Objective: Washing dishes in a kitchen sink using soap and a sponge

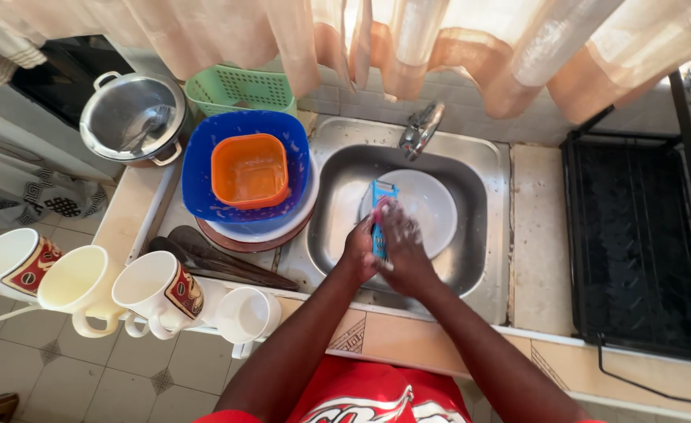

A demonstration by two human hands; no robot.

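Over the steel sink both my hands meet around a small blue utensil with a blue head sticking up. My left hand grips its handle from the left. My right hand, soapy, is closed against it from the right, and what else it holds cannot be told. Under them a white plate lies in the sink basin. The chrome tap points down at the basin's back edge.
Left of the sink an orange tub sits in a blue tub on stacked plates. Dark utensils, several mugs, a steel pot and a green basket stand further left. A black dish rack is at right.
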